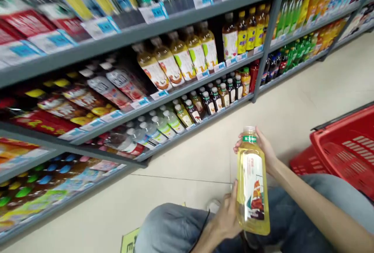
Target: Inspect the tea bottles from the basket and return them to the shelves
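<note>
A large clear bottle of yellow tea is held upright, slightly tilted, in front of my knees. Its white label with a red-orange sail picture faces me, and the cap is pale with a green band below it. My left hand grips the lower left side, its thumb along the edge and the other fingers partly hidden behind. Around the neck and upper back my right hand is wrapped, with some fingertips showing at the left of the neck.
Grey shelves full of drink bottles run along the left and front. A red shopping basket stands at my right. Pale tiled floor lies between my knees and the shelves. A yellow-green floor sign shows at the bottom.
</note>
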`<act>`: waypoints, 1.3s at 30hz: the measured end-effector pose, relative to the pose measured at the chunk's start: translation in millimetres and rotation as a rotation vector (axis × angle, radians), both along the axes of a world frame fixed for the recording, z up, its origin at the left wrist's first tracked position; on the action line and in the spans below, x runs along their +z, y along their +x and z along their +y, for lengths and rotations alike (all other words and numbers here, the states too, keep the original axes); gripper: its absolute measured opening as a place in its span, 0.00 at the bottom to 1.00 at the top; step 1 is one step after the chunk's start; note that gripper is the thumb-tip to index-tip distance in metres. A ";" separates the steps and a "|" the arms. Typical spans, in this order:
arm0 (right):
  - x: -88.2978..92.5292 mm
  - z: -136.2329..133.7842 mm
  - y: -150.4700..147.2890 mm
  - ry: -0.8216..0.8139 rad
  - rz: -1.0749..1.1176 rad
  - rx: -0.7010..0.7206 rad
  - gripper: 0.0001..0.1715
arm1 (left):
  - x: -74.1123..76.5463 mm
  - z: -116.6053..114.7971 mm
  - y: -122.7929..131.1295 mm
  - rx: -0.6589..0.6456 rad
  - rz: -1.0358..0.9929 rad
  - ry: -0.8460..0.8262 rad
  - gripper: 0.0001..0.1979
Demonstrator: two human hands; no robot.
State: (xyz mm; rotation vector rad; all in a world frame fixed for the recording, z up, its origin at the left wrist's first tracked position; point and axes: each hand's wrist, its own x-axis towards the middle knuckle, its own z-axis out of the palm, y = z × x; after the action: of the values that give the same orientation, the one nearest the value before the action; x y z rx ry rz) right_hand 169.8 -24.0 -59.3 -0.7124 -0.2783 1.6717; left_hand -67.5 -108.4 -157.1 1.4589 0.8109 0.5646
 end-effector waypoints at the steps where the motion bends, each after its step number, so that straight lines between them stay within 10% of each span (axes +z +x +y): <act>1: -1.5 0.5 0.3 0.008 -0.001 0.016 0.31 | -1.1 -1.6 -0.2 -0.058 0.063 0.113 0.47; 16: -17.7 8.6 5.0 -0.025 0.022 0.040 0.33 | 6.1 6.8 14.1 -0.159 0.195 0.710 0.50; 39: -14.1 6.4 4.0 -0.058 -0.003 0.061 0.32 | -5.0 5.6 15.7 -0.271 0.262 0.810 0.45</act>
State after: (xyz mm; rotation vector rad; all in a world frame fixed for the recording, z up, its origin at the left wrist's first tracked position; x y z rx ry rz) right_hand 173.8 -17.6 -73.4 -0.7558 -0.2570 1.7426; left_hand -51.8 -102.8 -162.2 2.3842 0.5812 0.5224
